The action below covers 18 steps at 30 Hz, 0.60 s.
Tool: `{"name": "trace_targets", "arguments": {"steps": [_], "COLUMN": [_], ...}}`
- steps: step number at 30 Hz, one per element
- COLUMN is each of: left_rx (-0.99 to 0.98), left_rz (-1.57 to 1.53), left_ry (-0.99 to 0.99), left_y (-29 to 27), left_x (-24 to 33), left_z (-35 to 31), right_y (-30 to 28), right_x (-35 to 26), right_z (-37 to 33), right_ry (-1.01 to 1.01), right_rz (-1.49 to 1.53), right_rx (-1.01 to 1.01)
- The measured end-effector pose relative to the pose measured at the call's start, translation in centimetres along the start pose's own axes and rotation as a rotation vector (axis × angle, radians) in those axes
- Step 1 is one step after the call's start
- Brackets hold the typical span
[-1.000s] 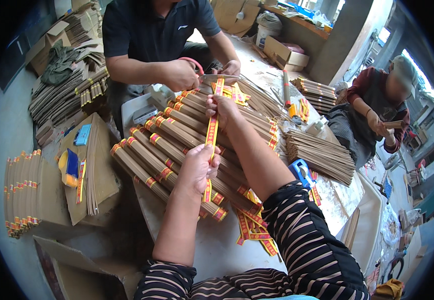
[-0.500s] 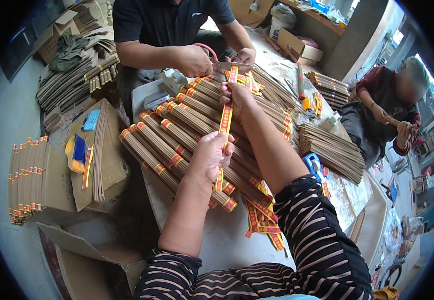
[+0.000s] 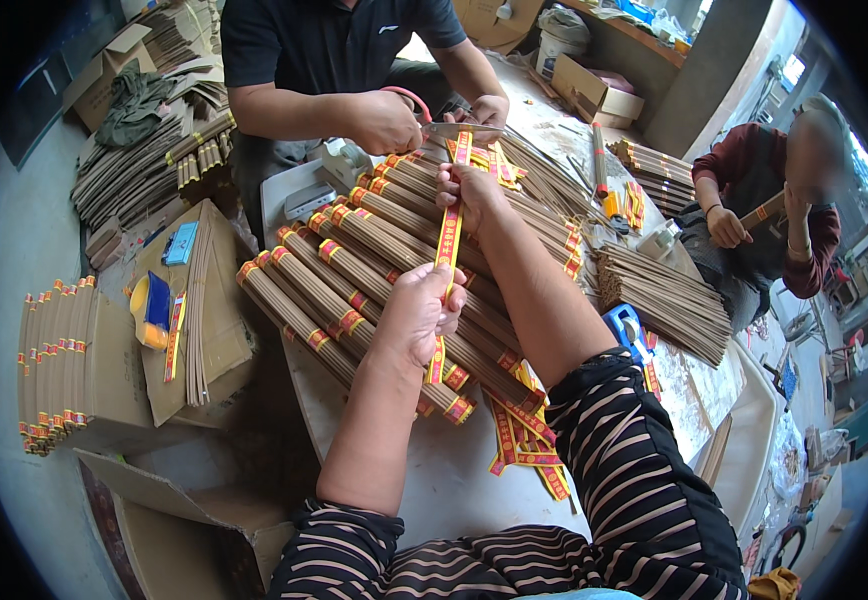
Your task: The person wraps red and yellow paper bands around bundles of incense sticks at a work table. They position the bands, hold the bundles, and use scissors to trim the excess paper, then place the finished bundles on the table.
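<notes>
A long yellow-and-red paper strip (image 3: pixel 449 238) is stretched between my hands above bundles of thin brown incense sticks. My left hand (image 3: pixel 419 312) is closed on its nearer part, and a short end hangs below the fingers. Farther away, my right hand (image 3: pixel 470 196) pinches it close to the far end. Just beyond that hand, a person opposite holds red-handled scissors (image 3: pixel 454 130), whose blades lie at the strip's far end. The incense bundles (image 3: pixel 374 255) lie side by side, wrapped with similar bands. More loose strips (image 3: pixel 529 452) are heaped at the near edge of the bundles.
A blue tape dispenser (image 3: pixel 626 330) and a pile of loose sticks (image 3: pixel 664 300) lie to the right. Another person (image 3: pixel 769 210) sits at far right with brown sticks. On the left are an open cardboard box (image 3: pixel 169 510) and upright incense bundles (image 3: pixel 54 360).
My hands and the strip hold almost the same position, as do the scissors. At far right, the seated person has raised one hand and shifted the brown sticks.
</notes>
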<state>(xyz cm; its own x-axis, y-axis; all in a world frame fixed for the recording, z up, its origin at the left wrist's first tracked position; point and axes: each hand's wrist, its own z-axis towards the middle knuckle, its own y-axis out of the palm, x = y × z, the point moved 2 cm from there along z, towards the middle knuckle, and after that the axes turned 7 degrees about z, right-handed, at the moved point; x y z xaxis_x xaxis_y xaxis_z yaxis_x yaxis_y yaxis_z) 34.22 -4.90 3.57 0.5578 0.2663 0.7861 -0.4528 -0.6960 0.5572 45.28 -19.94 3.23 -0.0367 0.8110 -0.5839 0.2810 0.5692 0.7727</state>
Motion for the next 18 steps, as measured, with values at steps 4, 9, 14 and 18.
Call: {"name": "trace_targets", "arguments": {"steps": [4,9,14,18], "left_rx": [0.011,0.016,-0.034,-0.019], "left_rz": [0.009,0.009,0.024,0.022], "left_ry": [-0.004,-0.005,0.002,0.003], "left_y": [0.02,-0.07,-0.16,-0.07], "left_x": [0.03,-0.03,0.04,0.10], "left_z": [0.00,0.04,0.05,-0.06], "right_y": [-0.01,0.01,0.07,-0.26], "right_x": [0.04,0.09,-0.05,-0.02], "right_z": [0.10,0.11,-0.18,0.32], "right_ry": [0.001,-0.012,-0.013,-0.005], "right_rz": [-0.006,-0.031,-0.010,0.017], "right_rx": [-0.006,-0.007,-0.018,-0.040]}}
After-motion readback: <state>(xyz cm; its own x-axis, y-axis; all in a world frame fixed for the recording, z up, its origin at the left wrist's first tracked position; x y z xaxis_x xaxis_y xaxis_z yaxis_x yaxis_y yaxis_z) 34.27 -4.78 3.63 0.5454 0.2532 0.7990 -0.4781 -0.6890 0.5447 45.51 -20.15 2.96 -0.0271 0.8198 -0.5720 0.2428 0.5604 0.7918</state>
